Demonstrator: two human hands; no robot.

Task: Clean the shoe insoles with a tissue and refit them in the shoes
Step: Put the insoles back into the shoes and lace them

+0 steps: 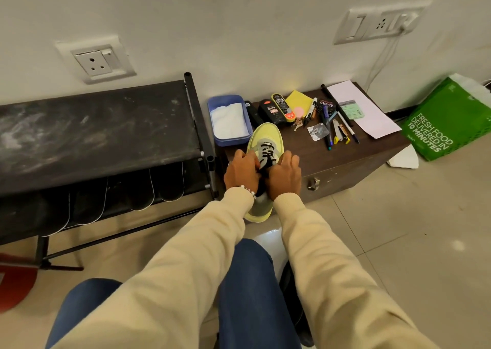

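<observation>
We have both hands on the yellow shoe (265,147), which sits toe-away on the near edge of the low brown table (345,157), heel overhanging toward us. Left hand (240,172) grips the shoe's left side at the collar, fingers curled in by the laces (267,153). Right hand (284,174) grips the right side the same way. Looks like we're spreading the opening or working the tongue. We can't tell whether an insole is inside; the opening is hidden behind the hands.

Step in hand, our read: either pulling the insole out or seating it back in this shoe. Can't say which from this view.

Several dark insoles (162,186) stand in a row on the lower shelf of the black rack (106,125) to our left, well apart from the shoe. Tissue (228,120) lies in the blue tray (248,125) just beyond the toe, almost touching it.

Next move calls for:
- keep the collar held wide with one hand
- free the other hand to reach inside or fetch an insole from the rack
- keep the shoe from tipping off the table edge, since the heel hangs unsupported

Polish bottles (276,109) and pens (328,128) are near the toe; avoid shoving the shoe forward.
</observation>
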